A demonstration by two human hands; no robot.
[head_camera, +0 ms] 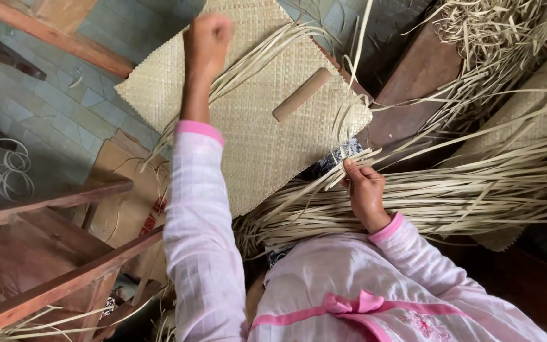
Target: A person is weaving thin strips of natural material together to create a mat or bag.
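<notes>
One woven mat [248, 114] lies flat in the middle, pale and square, with one corner pointing to the left. Many thin dry strips [451, 196] stick out from its edge; there are too many to count. They lie in one thick bundle that runs to the right, across the person's lap. One short round wooden stick [301, 94] rests on top of the mat, tilted. More loose strips sit in one messy pile [495, 31] at the top right.

The mat lies over a floor of grey-green tiles [64, 107]. One brown cardboard piece [125, 183] lies beside the mat on the left. One wooden frame [45, 253] with long bars stands at the lower left. One white coiled cord [7, 168] lies on the tiles at the far left.

The left hand [207, 38] is raised high over the mat, with the arm stretched out straight in a pink sleeve. Its fingers are clenched in a fist around a few strips that run down from it. The right hand [365, 190] is bent close to the body, just beside the mat's right edge. Its fingers pinch some strips in the bundle.
</notes>
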